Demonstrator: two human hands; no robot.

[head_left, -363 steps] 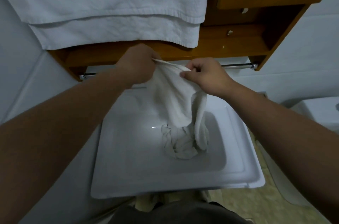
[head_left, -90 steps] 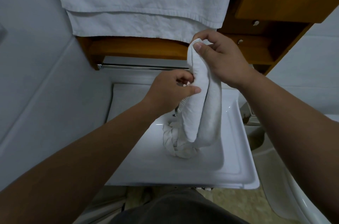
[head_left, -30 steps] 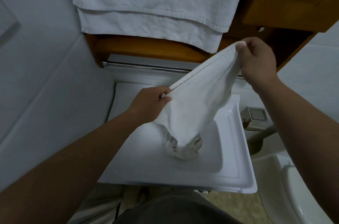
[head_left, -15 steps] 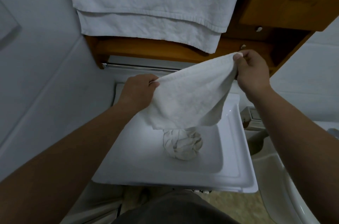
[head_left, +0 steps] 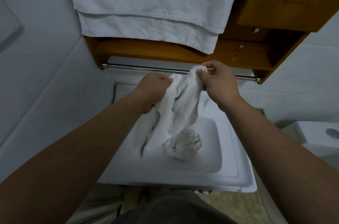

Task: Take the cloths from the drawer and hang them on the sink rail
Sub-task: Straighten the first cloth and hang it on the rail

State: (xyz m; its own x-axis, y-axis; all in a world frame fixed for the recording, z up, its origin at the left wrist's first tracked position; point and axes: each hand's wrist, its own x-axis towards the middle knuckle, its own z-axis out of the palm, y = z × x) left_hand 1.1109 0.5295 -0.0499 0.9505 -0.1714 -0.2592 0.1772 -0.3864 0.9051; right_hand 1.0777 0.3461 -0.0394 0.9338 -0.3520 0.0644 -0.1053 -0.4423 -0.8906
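Note:
A white cloth (head_left: 176, 110) hangs bunched between both hands above the white sink (head_left: 229, 172). My left hand (head_left: 152, 90) grips its left part in a fist. My right hand (head_left: 216, 80) pinches its upper edge close to the chrome rail (head_left: 139, 67) that runs under the wooden cabinet. The cloth's lower end droops into the basin. A second, crumpled white cloth (head_left: 183, 147) lies in the basin just below it.
A large white towel (head_left: 146, 9) hangs over the wooden cabinet (head_left: 256, 46) above the rail. Small drawers with knobs (head_left: 255, 30) sit at the cabinet's right. A toilet cistern (head_left: 322, 137) stands to the right. A grey wall closes the left side.
The cloth was stretched wide between my hands half a second ago. My hands have now come together near the rail and the cloth hangs bunched.

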